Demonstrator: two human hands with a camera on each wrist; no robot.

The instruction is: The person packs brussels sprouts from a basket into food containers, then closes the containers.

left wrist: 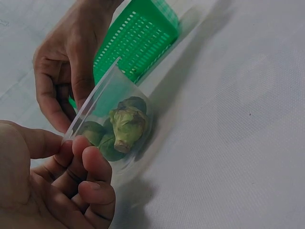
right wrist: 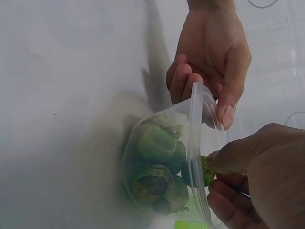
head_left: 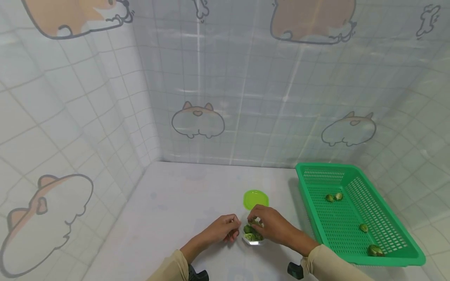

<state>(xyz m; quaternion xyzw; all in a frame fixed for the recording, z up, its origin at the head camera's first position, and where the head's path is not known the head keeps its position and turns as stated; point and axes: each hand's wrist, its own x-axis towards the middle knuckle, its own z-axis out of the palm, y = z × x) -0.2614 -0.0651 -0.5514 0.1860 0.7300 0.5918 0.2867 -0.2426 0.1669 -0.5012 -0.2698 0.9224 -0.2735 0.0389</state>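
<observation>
A clear plastic container [head_left: 253, 242] stands on the white cloth with several Brussels sprouts [right wrist: 156, 143] inside. My left hand [head_left: 222, 229] is at its left side, thumb and finger pinching the rim in the left wrist view. From the other side, my right hand [head_left: 275, 225] reaches over the opening. Between its thumb and fingers is a green Brussels sprout [right wrist: 208, 171], held at the mouth of the container in the right wrist view and partly covered by the fingers. Just behind the container lies a bright green lid [head_left: 255, 199].
To the right sits a large green plastic basket [head_left: 384, 203] with slotted walls. Two sprouts [head_left: 334, 197] lie together toward its back, another sprout [head_left: 363, 227] farther forward, and a bigger one [head_left: 375, 250] near the front rim. White tile-patterned sheeting [head_left: 246, 128] rises behind and at both sides.
</observation>
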